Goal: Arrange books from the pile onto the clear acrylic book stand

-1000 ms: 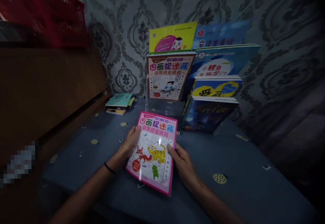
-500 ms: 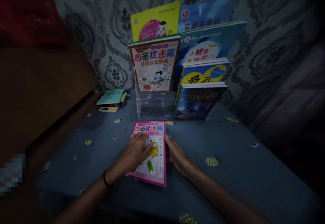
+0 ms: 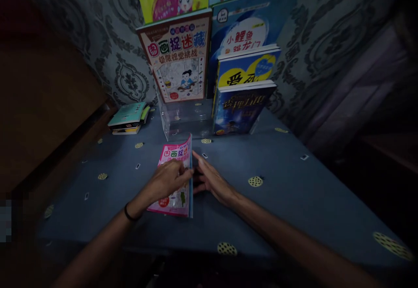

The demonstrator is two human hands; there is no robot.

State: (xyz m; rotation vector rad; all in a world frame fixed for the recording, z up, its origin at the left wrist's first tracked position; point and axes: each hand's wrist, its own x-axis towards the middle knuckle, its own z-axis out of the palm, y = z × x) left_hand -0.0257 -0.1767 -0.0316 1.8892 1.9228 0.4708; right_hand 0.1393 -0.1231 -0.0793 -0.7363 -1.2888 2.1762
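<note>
A pink-covered children's book (image 3: 179, 203) lies on the cloth-covered table before me, its right edge raised and its cover slightly bowed. Across the middle of the cover rests my left hand (image 3: 168, 177), fingers curled, with the thumb side at the right edge; it appears to pinch the cover there. My right hand (image 3: 214, 181) is close beside that same edge, fingers apart and palm turned toward the book. Some right fingertips are partly hidden behind the edge, so contact is unclear.
Behind the book stands a clear stepped rack (image 3: 186, 127) with a brown-covered book (image 3: 176, 57) and several blue ones, a dark blue book (image 3: 240, 109) in front. A small stack of books (image 3: 127, 118) sits at the back left. The patterned tablecloth (image 3: 277, 218) covers the table.
The pink book's right edge has lifted and its cover has bowed. My left fingers have curled toward that edge, and my right fingers have spread. The view has tilted down and shifted right.
</note>
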